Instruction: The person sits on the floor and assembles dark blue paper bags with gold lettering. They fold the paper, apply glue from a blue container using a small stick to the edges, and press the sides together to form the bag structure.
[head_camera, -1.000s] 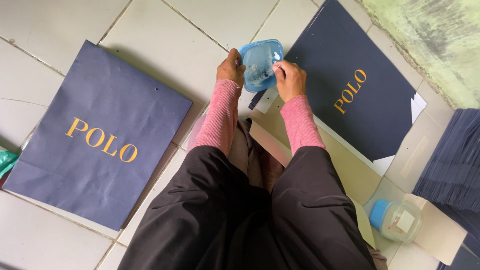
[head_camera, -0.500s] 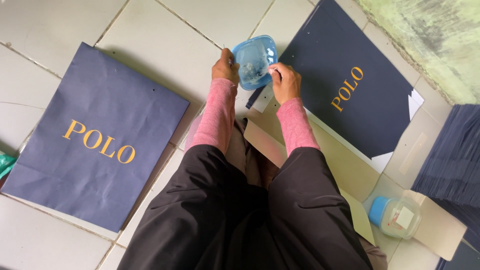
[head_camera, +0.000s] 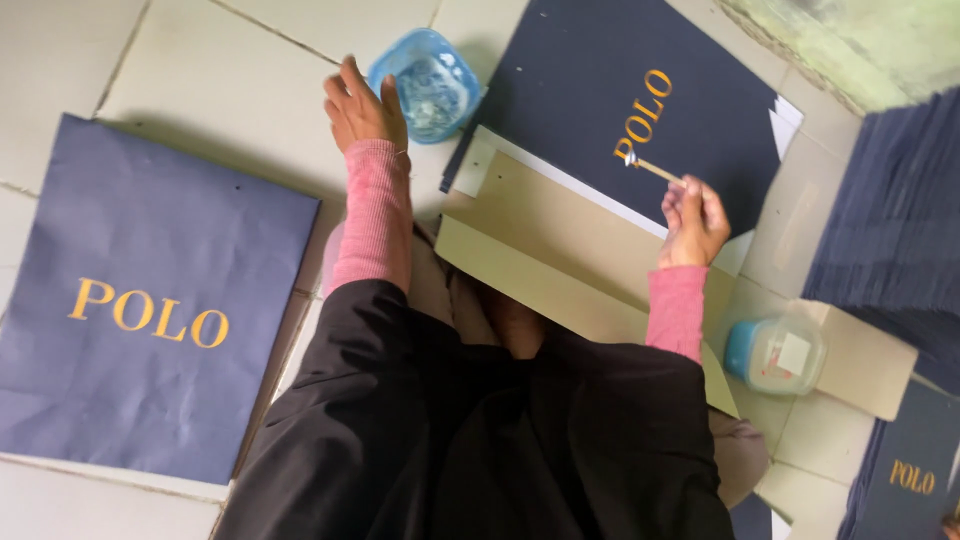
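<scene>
Gluing step: right hand (head_camera: 692, 222) pinches a thin stick (head_camera: 655, 170) over the navy sheet (head_camera: 640, 110); open left hand (head_camera: 362, 105) rests beside the blue tub (head_camera: 430, 85), so careful spreading seems next.

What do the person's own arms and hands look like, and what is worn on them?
Both arms wear long pink knitted sleeves with ribbed cuffs ending at the wrists, under a black outer garment that covers the upper arms. The left hand and right hand are bare: no gloves, and no rings or watch that I can make out.
</scene>
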